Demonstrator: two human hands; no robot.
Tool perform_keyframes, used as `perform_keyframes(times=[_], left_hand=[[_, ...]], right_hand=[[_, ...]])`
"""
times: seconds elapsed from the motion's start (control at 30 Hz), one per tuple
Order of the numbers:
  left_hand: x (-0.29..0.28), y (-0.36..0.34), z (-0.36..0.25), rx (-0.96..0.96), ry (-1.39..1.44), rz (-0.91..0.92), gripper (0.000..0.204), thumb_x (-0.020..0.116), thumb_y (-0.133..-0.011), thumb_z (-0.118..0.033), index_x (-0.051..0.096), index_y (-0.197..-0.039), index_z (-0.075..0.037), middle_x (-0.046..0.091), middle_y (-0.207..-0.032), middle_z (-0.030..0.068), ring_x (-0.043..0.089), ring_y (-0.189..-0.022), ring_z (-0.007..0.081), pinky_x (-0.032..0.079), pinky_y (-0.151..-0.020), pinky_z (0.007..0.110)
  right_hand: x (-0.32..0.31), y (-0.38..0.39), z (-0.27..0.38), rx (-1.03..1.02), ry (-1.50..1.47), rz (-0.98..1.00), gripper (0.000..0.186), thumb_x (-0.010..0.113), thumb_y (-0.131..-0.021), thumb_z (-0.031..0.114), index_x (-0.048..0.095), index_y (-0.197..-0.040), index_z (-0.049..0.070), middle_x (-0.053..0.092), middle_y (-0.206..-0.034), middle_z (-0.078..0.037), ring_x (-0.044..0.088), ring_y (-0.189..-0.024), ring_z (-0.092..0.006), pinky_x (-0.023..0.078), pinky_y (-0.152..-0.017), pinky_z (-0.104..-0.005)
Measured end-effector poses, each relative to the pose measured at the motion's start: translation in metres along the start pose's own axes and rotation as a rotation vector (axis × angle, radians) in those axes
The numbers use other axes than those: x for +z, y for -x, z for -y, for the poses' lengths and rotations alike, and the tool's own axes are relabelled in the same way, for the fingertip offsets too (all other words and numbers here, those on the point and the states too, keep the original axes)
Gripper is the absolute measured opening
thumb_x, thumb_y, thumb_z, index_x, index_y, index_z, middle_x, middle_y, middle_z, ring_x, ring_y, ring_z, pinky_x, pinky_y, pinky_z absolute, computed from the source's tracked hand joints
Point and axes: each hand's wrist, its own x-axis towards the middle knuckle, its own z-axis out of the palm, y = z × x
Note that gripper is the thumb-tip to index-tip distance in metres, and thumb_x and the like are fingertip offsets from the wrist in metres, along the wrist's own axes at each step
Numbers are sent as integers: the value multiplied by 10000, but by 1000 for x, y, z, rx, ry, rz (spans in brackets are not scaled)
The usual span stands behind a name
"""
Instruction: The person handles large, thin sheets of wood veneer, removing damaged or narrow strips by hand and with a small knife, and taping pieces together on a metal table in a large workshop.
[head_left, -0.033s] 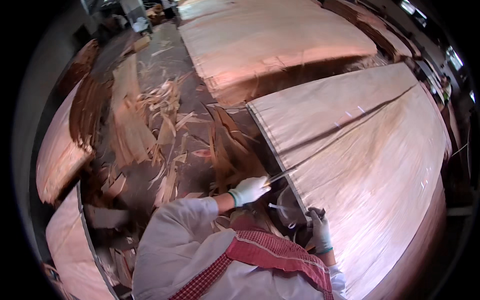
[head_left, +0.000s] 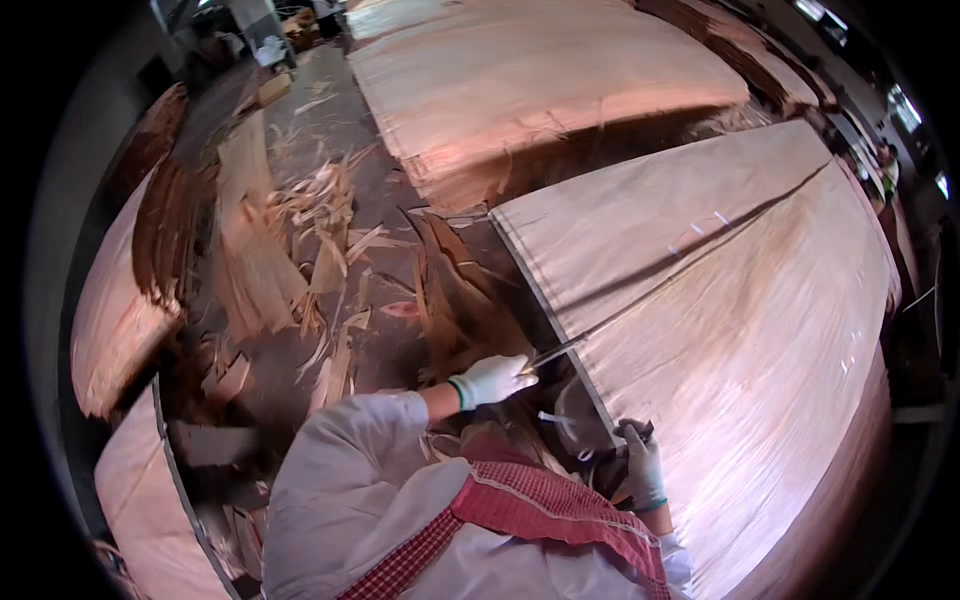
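A large pale veneer sheet [head_left: 740, 370] lies on top of a stack at my right, with a long dark split running across it from its near-left edge. My left hand [head_left: 495, 381], in a white glove with a green cuff, is closed round the end of a long thin metal tool [head_left: 553, 353]. That tool reaches to the sheet's edge at the split. At the sheet's near corner, my right hand [head_left: 643, 472] is gloved too, its fingers curled. Something dark shows at those fingertips; whether it is a held thing or the glove's dark tips is unclear.
Beyond stands another veneer stack [head_left: 550, 70]. Lower stacks [head_left: 115, 290] line the left side. Torn veneer scraps [head_left: 320, 210] litter the dark floor between them. A rounded grey object [head_left: 577, 415] with a white part sits beside the sheet's edge, near my right hand.
The view has shifted slightly. My left hand and the thin tool have moved a little to the left, still at the split. My right hand stays at the sheet's corner.
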Motion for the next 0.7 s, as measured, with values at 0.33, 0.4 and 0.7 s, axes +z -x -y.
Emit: perform_keyframes(times=[0.33,0.4,0.7], left_hand=[[-144,-228,215,-441,25,-492,564,690,-726,-500,626,-1020,-22,598,-1143,269,571,-1066,415,470,-869,488],[-118,-255,186,-297,-88,-622,333,685,-741,-323,632,-922,-49,629,-966,207,587,-923,404,464,-791,507],[-112,-209,41,369,71,-673,173,628,-744,-78,609,-916,-68,615,-1000,114,547,-999,315,396,-917,446]], right_hand=[[123,-85,64,-38,186,-15,200,568,-943,199,626,-1040,34,625,-873,-21,549,-667,-74,455,-592,-213],[123,-125,71,-115,348,9,234,566,-949,223,626,-1062,26,627,-892,-18,583,-741,-81,478,-626,-230],[190,-253,173,-115,154,-198,418,643,-880,377,624,-1060,1,649,-783,-25,656,-721,-126,441,-521,-260]])
